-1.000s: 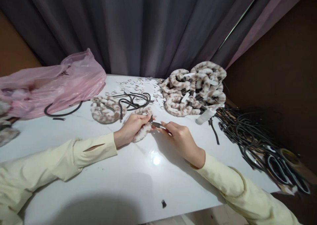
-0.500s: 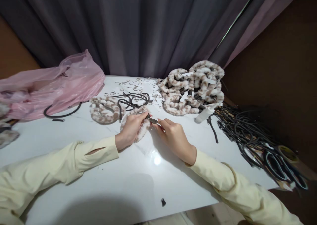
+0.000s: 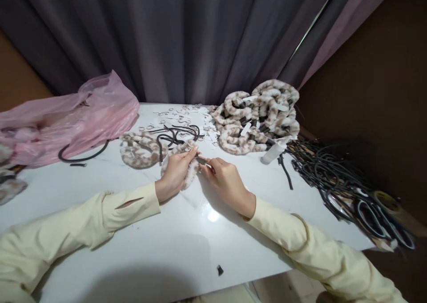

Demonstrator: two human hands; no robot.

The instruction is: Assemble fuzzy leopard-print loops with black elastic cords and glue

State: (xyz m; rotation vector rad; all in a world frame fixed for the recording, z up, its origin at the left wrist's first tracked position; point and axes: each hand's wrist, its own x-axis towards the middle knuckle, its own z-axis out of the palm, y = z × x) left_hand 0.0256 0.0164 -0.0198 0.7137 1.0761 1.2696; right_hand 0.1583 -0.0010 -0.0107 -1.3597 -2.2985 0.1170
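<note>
My left hand (image 3: 176, 172) is closed round a fluffy white-and-brown plush loop (image 3: 191, 177), pinching its dark end between thumb and finger. In my right hand (image 3: 227, 183) is a pair of pliers (image 3: 202, 161), with dark metal jaws and a bit of red at the handle. The jaws meet the end of the loop beside my left thumb; exactly what they grip is too small to tell. A second plush loop (image 3: 140, 149) lies just left of my left hand, with black cords (image 3: 180, 134) behind it.
Plush loops (image 3: 260, 114) with white tags are piled at back right, near a small translucent bottle (image 3: 275, 152). Black cords (image 3: 330, 161) and scissors (image 3: 370, 221) cover the right edge. Metal clasps (image 3: 173, 115) lie at the back. A pink bag (image 3: 110, 103) is left; a black scrap (image 3: 219, 270) lies in front.
My right hand has moved slightly left, bringing the pliers closer to my left thumb. My left hand keeps its hold on the plush loop, and the view has shifted a little.
</note>
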